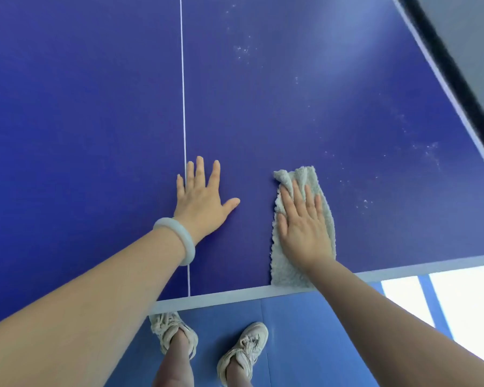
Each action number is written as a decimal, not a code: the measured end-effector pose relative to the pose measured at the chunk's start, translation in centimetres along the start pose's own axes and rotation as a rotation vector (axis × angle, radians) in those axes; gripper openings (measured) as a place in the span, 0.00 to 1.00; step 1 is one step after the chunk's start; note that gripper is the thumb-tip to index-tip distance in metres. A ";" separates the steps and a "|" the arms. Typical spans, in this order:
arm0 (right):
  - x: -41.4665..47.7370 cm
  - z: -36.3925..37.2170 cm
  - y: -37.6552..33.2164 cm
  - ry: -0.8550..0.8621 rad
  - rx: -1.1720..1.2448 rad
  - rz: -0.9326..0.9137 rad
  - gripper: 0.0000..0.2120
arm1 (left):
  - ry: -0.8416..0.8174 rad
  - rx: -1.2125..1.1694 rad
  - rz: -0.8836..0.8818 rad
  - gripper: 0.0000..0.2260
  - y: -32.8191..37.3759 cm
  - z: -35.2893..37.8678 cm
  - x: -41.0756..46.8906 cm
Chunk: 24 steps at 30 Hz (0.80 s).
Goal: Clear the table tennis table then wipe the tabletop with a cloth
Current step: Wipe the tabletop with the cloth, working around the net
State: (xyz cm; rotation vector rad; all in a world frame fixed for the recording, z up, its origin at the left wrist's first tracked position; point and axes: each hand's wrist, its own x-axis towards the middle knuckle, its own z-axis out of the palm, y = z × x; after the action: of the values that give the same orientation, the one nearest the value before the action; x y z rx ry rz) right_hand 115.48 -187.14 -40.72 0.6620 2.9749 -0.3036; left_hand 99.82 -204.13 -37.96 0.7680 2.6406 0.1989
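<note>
The cloth (299, 177) lies flat on the blue counter (95, 107), directly under the right grip (305, 230), and its near end reaches the white edge band (227, 296) behind the wrist. This grip is not closed: the fingers are straight and a little spread, and the palm presses the cloth down. The left grip (204, 202) is also flat with straight fingers, resting on the bare counter just beside the cloth, and its little finger touches the thin white line (183, 107). A pale bangle (176, 236) sits on the left wrist. The cloth looks thick, fluffy and soft, so I judge it is light and will fold or bunch easily; a flat palm on its middle, as here, should keep it spread while it slides, and to lift it a pinch at one corner would be enough. The counter surface looks smooth and hard, so the cloth probably glides with little resistance. Ahead of the right grip and to its outer side there are pale specks (242, 48), so wiping seems not finished there. No other objects show on the counter. Below, behind both grips, light shoes (243, 350) stand on a blue floor (305, 331). I can read no brand, label or writing anywhere
</note>
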 end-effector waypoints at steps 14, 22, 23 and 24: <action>0.8 -0.8 5.0 0.056 0.015 0.090 0.27 | -0.217 0.084 -0.092 0.57 2.6 2.4 1.1; -3.8 -1.6 12.3 -0.022 -0.135 -0.469 0.26 | -0.232 0.097 -0.105 0.55 3.0 2.1 1.1; -2.5 -2.3 13.8 -0.021 -0.132 -0.394 0.25 | -0.231 0.099 -0.104 0.54 3.0 2.0 1.1; -1.0 -2.8 14.9 -0.013 -0.101 -0.270 0.25 | -0.231 0.101 -0.103 0.54 3.0 2.0 1.1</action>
State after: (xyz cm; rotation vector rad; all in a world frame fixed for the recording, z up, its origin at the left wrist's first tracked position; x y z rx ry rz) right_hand 122.69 -173.75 -40.48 0.2471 3.0412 -0.1706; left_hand 101.23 -200.99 -39.46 0.6420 2.4765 -0.0494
